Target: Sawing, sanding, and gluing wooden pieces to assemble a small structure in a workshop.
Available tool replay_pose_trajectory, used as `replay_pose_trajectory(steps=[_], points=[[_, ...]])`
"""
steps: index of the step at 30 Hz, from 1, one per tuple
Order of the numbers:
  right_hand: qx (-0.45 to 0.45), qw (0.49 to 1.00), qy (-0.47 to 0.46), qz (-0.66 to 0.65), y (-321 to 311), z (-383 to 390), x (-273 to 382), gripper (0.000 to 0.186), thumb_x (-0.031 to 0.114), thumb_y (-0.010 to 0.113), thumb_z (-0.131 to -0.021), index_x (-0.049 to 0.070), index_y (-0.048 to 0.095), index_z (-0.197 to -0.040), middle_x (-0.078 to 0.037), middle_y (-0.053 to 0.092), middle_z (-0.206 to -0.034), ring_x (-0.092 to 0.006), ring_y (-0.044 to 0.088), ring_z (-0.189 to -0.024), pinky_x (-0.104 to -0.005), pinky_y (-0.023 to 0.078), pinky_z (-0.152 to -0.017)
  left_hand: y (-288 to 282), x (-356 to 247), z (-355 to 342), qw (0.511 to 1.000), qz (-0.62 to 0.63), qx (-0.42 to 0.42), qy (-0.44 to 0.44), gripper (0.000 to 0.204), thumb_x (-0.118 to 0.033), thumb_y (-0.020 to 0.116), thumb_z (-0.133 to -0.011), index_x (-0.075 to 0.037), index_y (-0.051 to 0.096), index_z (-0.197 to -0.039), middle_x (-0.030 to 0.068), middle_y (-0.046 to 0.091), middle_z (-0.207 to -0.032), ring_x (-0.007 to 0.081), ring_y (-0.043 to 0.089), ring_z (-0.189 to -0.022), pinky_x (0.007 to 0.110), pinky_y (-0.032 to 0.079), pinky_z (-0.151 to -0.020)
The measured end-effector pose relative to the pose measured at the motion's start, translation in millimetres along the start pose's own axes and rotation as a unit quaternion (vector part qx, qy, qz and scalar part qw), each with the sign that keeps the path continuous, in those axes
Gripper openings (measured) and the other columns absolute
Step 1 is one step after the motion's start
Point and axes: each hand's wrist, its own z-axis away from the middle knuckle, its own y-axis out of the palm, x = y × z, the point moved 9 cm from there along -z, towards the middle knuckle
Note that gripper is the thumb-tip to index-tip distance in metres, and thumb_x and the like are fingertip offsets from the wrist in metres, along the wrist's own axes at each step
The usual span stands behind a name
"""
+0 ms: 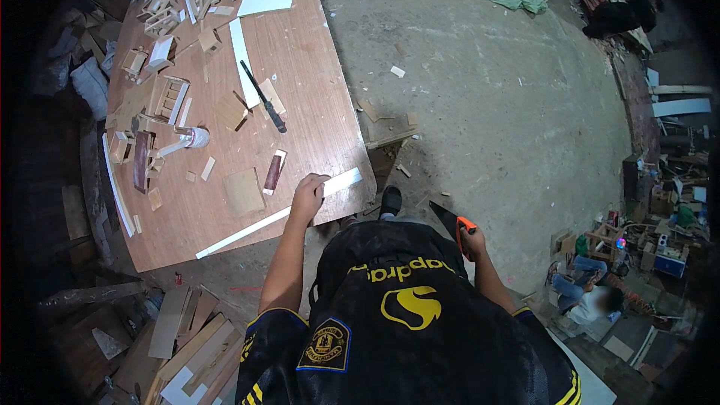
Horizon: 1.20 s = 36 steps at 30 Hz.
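My left hand (308,199) is closed on a long white strip (244,231) lying diagonally along the near edge of the wooden table (172,236). My right hand (471,241), out beside my body on the right, grips a handsaw (448,219) with an orange-and-black handle and a dark blade. A small dark-red block (273,175) and a square light-wood piece (243,192) lie just beyond the strip. Farther back are a long black tool (267,101) and a white board piece (240,41). A white container (199,136) with a pale stick stands to the left.
Several small wooden pieces (161,22) cover the table's left and back. Scraps lie on the concrete floor (495,90). A person (589,296) sits among clutter at lower right; a dark figure or object (622,15) is at upper right. Stacked boards (187,345) lie at lower left.
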Motion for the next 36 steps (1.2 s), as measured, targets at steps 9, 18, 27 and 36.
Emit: replay_pose_trajectory(steps=[9,18,27,36], points=[[0.001,0.999,-0.014,-0.05,5.4,-3.4,8.7,0.043,0.026,0.07,-0.086,-0.001,0.062,-0.118,-0.019,0.071,-0.106,-0.0285,0.069,-0.101,-0.0396,0.051,-0.088,-1.9,-1.2,0.5,0.999,-0.003,-0.015,0.036,0.023,0.001,0.058,-0.087,-0.003,0.071,-0.104,0.0165,0.064,-0.095,0.0342,0.062,-0.093,0.039,0.05,-0.085],[0.008,1.0,-0.005,0.005,-0.3,-3.9,13.5,0.045,0.028,0.072,-0.086,-0.001,0.061,-0.119,-0.018,0.07,-0.108,-0.0275,0.068,-0.1,-0.0388,0.052,-0.087,-21.3,14.2,21.7,0.999,-0.004,-0.039,-0.026,0.043,-0.009,0.072,-0.081,-0.006,0.061,-0.123,0.0158,0.06,-0.11,0.0323,0.059,-0.096,0.041,0.048,-0.089],[-0.015,0.999,-0.036,0.038,-9.5,23.1,97.9,0.033,0.019,0.067,-0.092,-0.002,0.062,-0.118,-0.013,0.07,-0.101,-0.0199,0.066,-0.092,-0.0341,0.051,-0.083,-13.9,3.8,38.9,0.991,-0.12,-0.038,0.037,0.06,-0.016,0.081,-0.073,-0.009,0.057,-0.127,0.0136,0.059,-0.116,0.0352,0.054,-0.109,0.045,0.043,-0.097],[-0.064,0.989,-0.132,0.032,-17.3,29.2,158.0,0.035,0.024,0.064,-0.095,-0.003,0.064,-0.117,-0.017,0.071,-0.098,-0.0228,0.067,-0.096,-0.0358,0.05,-0.086,-5.1,11.4,27.9,0.994,-0.084,-0.058,0.039,0.052,-0.012,0.08,-0.072,-0.006,0.056,-0.118,0.0148,0.059,-0.115,0.0365,0.054,-0.109,0.045,0.042,-0.096]])
